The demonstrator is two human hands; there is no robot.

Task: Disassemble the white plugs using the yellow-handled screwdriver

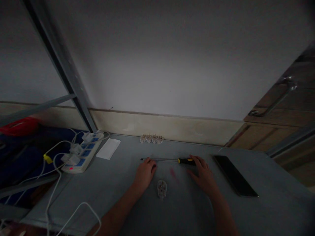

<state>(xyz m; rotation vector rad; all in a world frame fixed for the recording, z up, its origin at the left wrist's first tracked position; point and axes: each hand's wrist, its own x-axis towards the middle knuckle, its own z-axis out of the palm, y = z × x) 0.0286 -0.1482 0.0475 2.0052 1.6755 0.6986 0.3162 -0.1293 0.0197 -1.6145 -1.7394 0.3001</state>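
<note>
A long screwdriver (167, 160) with a black and yellow handle lies crosswise on the grey table, its tip to the left. My left hand (144, 173) has its fingers curled on the shaft near the tip. At the other end, my right hand (204, 173) touches the handle with its fingertips, thumb spread away from it. On the table between my forearms lies a clear plastic piece (161, 189) with metal parts inside, resembling a plug. Several similar clear pieces (152, 139) stand in a row at the back by the wall.
A dark phone-like slab (235, 176) lies right of my right hand. To the left are a white power strip (82, 160) with plugs and cables, and a white paper (108, 148). A metal frame post (81, 108) rises at the back left. A wooden door (283, 108) is at right.
</note>
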